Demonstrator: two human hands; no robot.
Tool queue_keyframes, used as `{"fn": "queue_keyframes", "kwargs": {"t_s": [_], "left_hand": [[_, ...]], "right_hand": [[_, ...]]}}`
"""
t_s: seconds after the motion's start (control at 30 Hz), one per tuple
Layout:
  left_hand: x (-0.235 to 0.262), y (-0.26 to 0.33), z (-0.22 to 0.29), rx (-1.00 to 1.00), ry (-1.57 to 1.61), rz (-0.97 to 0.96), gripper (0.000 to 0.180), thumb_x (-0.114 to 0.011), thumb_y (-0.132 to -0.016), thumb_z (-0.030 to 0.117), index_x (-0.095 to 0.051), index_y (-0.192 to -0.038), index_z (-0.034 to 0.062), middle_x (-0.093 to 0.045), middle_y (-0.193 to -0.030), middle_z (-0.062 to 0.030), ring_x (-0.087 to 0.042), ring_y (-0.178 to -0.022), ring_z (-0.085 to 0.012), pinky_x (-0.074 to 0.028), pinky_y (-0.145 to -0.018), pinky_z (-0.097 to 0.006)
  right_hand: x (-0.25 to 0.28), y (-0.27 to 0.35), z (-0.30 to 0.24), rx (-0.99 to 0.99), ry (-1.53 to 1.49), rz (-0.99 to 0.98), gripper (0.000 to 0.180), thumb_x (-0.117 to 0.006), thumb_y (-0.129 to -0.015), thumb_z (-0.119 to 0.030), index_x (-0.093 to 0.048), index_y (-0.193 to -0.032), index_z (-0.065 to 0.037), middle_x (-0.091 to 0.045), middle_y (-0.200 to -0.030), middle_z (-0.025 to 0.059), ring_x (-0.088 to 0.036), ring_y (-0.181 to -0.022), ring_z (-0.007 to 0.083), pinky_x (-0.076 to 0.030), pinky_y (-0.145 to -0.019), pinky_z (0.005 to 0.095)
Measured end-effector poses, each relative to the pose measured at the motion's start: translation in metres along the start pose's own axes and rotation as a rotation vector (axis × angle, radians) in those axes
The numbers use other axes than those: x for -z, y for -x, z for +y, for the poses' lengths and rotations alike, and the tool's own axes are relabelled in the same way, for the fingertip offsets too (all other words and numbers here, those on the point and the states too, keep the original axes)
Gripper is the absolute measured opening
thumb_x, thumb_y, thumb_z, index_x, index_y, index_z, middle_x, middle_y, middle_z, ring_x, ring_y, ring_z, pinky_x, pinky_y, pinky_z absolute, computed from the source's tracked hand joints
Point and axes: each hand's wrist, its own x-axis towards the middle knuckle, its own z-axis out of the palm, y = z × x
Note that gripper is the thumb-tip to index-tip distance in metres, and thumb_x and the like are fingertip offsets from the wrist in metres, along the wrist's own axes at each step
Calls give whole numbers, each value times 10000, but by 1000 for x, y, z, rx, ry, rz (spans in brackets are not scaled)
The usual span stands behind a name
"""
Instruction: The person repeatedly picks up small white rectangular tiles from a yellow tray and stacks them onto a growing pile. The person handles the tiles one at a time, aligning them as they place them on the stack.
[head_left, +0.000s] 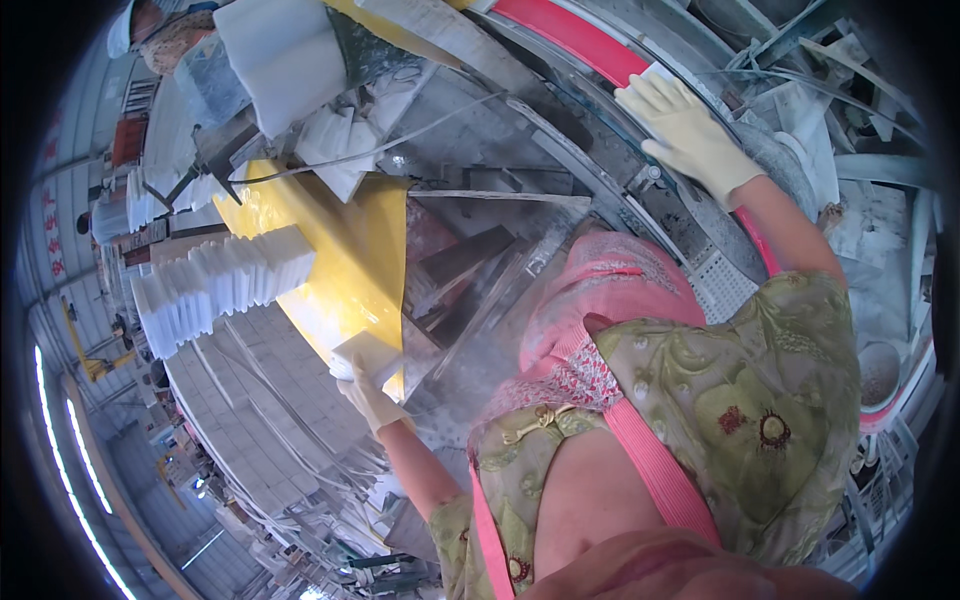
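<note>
Head view: far left, white blocks [225, 285] stand in a row on a yellow surface [340, 250]. Just right of them, the left hand [368, 395] in a pale glove has its fingers closed around one white block [368, 355], at the near edge of the yellow surface. Far right, the gloved right hand [690, 135] lies flat, fingers spread open, on a grey machine [600, 150] beside a red rim [575, 40].

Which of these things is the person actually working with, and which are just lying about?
In use:
left hand holding a white block
right hand on a white piece by the red rim
yellow sheet

Lying about:
row of white blocks
white scraps
</note>
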Motion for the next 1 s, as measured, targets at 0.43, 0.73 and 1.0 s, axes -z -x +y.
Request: {"fn": "queue_keyframes", "kwargs": {"t_s": [0.43,0.73,1.0], "left_hand": [[7,-4,-3,-116,-66,-11,671,-665,-960,333,-418,-1465,-32,-555,-1369,-195,-579,-1221,-286,-437,-1075,-400],[5,26,15,-116,-117,41,646,-592,-1002,449,-459,-1383,-55,-552,-1344,-210,-558,-1213,-290,-391,-1117,-397],[18,-3,-10,-163,-191,-18,758,-518,-1009,567,-476,-1419,-70,-595,-1314,-219,-633,-1137,-271,-533,-960,-383]], "right_hand": [[-15,-7,-8,-75,545,-16,479,-488,-976,-120,-436,-1440,-12,-534,-1449,213,-580,-1279,350,-552,-956,441],[-18,-71,-199,-55,-1297,101,521,-542,-998,-543,-628,-801,-68,-537,-675,4,-483,-613,119,-435,-585,334],[-125,-100,-494,344,-1173,-224,535,-525,-1014,-210,-434,-1541,-199,-614,-1351,155,-599,-1192,361,-487,-991,398]]}}
